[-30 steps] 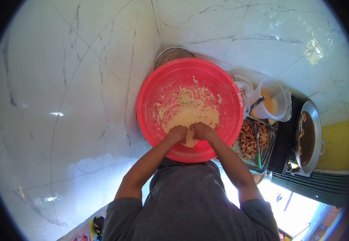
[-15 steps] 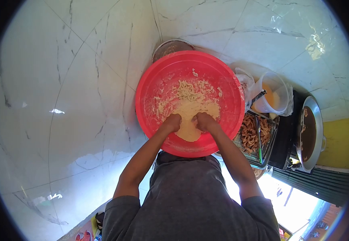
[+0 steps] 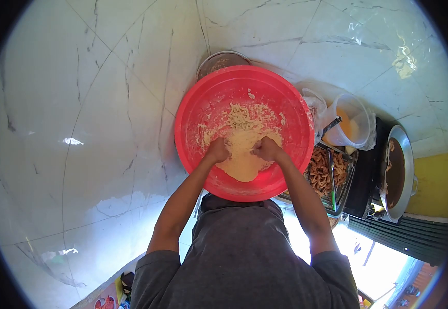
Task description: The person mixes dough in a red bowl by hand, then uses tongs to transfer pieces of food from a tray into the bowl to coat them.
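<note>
A wide red plastic basin (image 3: 193, 105) stands in front of my body with pale yellowish flour (image 3: 242, 147) heaped in it. Small floured strips (image 3: 240, 117) lie at the far side of the heap. My left hand (image 3: 218, 150) is at the left edge of the flour, its fingers curled closed. Opposite it, my right hand (image 3: 268, 149) is also closed, thumb and fingers pinched together over the right side of the heap. Whatever either hand holds is hidden inside the fingers. A band of flour separates the two hands.
Right of the basin, a tray (image 3: 346, 193) bears browned fried strips (image 3: 324, 172) and tongs (image 3: 332, 177). Behind it stands a clear plastic tub (image 3: 360, 121) with yellow liquid. Farther right, a large pan (image 3: 409, 170) holds dark oil. A round container (image 3: 224, 59) is behind the basin, near the tiled wall.
Both hands have moved slightly away from my body and outward, apart from each other, uncovering more flour between them. The fingers remain curled. The basin stays in place.
</note>
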Demonstrator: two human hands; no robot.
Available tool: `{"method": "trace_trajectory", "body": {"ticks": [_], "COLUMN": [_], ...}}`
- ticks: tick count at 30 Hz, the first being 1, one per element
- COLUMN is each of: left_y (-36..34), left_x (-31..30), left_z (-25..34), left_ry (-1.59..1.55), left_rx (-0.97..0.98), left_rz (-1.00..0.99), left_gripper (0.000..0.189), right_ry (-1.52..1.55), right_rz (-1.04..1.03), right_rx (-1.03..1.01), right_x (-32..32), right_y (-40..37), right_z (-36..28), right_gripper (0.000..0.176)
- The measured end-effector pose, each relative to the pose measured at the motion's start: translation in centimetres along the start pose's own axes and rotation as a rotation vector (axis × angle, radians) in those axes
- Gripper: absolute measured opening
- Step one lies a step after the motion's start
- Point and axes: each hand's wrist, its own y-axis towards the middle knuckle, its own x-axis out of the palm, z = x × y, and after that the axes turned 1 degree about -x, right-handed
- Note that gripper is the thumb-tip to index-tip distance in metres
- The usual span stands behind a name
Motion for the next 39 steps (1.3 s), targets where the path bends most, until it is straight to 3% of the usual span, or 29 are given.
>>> {"method": "trace_trajectory", "body": {"ticks": [3,6,9,12,15,18,21,24,27,30,33,36,39], "left_y": [0.6,0.6,0.3,-0.2,0.2,0.9,1.2,1.3,0.7,-0.7,1.5,0.3,-1.5], "left_x": [-0.1,-0.4,-0.3,-0.5,0.2,1.3,4.9,5.8,3.5,2.4,7.0,6.2,1.8], "left_z": [0.4,0.9,1.3,2.4,2.5,3.4,6.6,7.9,7.2,7.7,6.3,7.0,10.1], "left_ry": [-0.226,-0.343,-0.566,-0.559,-0.820,-0.994,-0.826,-0.674,-0.802,-0.829,-0.511,-0.682,-0.676], "left_rx": [-0.026,-0.049,0.006,-0.111,-0.152,-0.295,-0.233,-0.288,-0.106,-0.241,-0.149,-0.096,0.181], "left_rz": [0.091,0.142,0.172,0.198,0.273,0.440,0.889,0.978,0.871,0.868,1.026,0.878,0.735], "left_gripper": [0.040,0.043,0.043,0.040,0.037,0.040,0.045,0.048,0.051,0.053,0.052,0.047,0.045], "right_ry": [-0.312,-0.154,0.270,0.000,0.520,0.811,0.849,0.774,0.899,1.045,0.751,0.909,0.442], "right_rz": [0.250,0.374,0.308,0.573,0.648,0.775,1.161,1.246,1.165,1.129,1.130,1.011,0.687], "right_rx": [0.010,0.046,-0.106,0.041,-0.012,0.172,0.300,0.261,0.167,0.337,0.303,0.112,-0.145], "right_x": [-0.1,-0.2,0.0,-0.1,0.3,0.5,4.9,6.2,4.2,3.8,6.9,7.0,2.4], "right_y": [-0.8,-1.6,0.2,-0.5,0.7,0.8,4.7,4.5,3.6,3.5,3.5,3.6,1.8], "right_z": [-0.9,-2.1,-0.4,-1.6,-1.4,-3.2,-4.6,-5.9,-4.4,-3.1,-6.2,-5.9,-6.6], "right_gripper": [0.028,0.029,0.025,0.024,0.030,0.028,0.024,0.021,0.019,0.015,0.018,0.022,0.031]}}
